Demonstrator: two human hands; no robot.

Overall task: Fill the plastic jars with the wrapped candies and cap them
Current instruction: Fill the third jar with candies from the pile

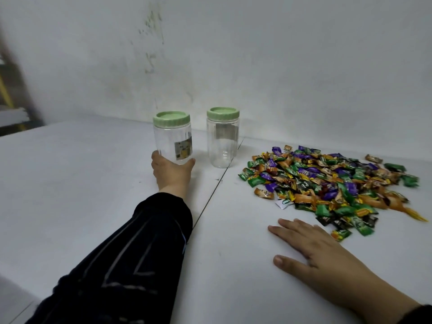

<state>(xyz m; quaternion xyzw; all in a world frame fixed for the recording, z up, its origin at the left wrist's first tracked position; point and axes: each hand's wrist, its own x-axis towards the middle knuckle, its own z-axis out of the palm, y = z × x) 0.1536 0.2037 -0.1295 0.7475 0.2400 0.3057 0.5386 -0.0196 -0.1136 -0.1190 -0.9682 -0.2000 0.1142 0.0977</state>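
Observation:
Two clear plastic jars with pale green screw caps stand upright and empty near the back of the white table. My left hand point(171, 170) grips the base of the left jar point(172, 136), thumb on one side and fingers on the other. The right jar point(223, 136) stands free a little to its right. A broad pile of wrapped candies point(327, 181) in green, purple, orange and brown lies on the right half of the table. My right hand point(311, 244) rests flat on the table, fingers straight, just in front of the pile.
The white table point(81, 183) has a seam point(210, 197) running from between the jars toward me. A stained white wall point(233, 54) rises right behind the jars. At the far left stands dark shelving point(14, 108).

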